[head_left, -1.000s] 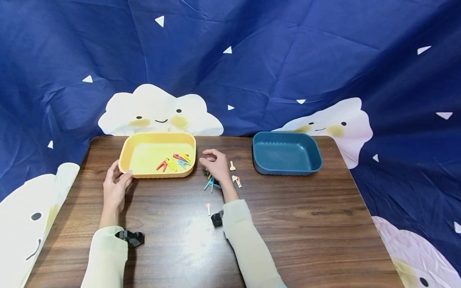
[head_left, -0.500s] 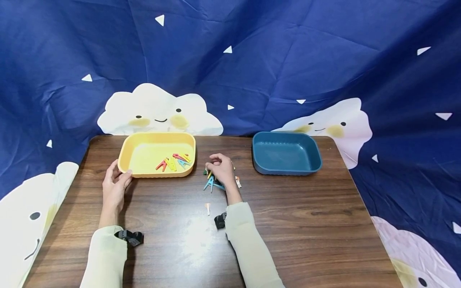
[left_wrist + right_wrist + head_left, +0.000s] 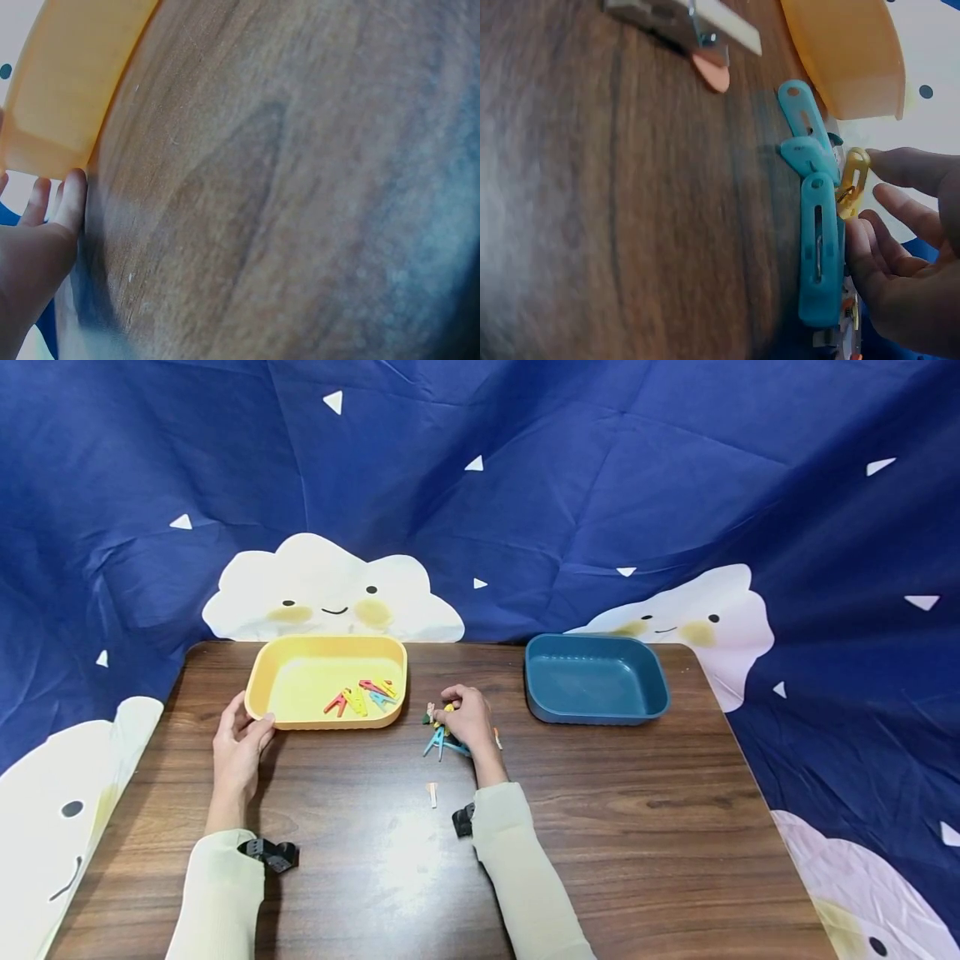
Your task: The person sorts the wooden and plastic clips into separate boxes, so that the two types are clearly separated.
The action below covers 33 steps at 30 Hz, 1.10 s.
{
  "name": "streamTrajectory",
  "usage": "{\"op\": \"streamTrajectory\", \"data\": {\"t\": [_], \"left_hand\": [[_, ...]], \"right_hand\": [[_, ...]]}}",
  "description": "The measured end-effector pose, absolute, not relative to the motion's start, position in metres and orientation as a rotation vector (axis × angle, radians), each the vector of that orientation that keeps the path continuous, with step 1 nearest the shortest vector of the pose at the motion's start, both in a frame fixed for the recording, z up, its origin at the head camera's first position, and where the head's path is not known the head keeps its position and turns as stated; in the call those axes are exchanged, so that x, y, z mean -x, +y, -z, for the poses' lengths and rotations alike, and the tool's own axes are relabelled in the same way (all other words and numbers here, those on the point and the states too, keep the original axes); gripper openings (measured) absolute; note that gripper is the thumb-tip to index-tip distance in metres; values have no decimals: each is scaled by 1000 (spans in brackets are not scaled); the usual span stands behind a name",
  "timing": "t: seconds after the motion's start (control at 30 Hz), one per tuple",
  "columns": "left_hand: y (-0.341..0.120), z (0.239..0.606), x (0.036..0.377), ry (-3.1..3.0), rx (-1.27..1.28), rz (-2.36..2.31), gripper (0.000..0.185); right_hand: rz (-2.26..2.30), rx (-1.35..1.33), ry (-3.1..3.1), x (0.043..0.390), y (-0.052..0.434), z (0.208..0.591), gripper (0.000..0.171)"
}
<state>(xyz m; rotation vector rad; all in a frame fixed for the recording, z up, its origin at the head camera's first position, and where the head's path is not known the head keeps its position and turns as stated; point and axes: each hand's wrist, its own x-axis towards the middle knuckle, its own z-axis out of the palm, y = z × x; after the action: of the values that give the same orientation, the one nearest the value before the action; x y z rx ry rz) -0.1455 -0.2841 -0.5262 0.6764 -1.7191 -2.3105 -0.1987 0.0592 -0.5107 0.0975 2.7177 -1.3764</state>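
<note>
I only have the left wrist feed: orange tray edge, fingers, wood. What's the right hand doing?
Observer: The right hand is over a loose pile of pegs on the table, pinching a yellow peg.
Operator: Anything in the yellow tray?
Observer: Yes, a few coloured pegs lie in the yellow tray, towards its right end.
Operator: Other containers?
Observer: A blue tray stands to the right of the pile, with nothing visible inside.
Operator: Strays?
Observer: One pale peg lies apart, nearer the person than the pile.
</note>
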Motion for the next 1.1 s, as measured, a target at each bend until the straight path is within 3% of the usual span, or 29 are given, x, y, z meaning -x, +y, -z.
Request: {"op": "streamTrajectory", "data": {"t": [0.37, 1.1], "left_hand": [[-285, 526, 146, -1724, -678, 2326, 67], [-285, 526, 145, -1727, -680, 2319, 67]], "right_hand": [[1182, -63, 2758, 198, 57, 508, 32], [1453, -107, 2716, 200, 65, 515, 28]]}}
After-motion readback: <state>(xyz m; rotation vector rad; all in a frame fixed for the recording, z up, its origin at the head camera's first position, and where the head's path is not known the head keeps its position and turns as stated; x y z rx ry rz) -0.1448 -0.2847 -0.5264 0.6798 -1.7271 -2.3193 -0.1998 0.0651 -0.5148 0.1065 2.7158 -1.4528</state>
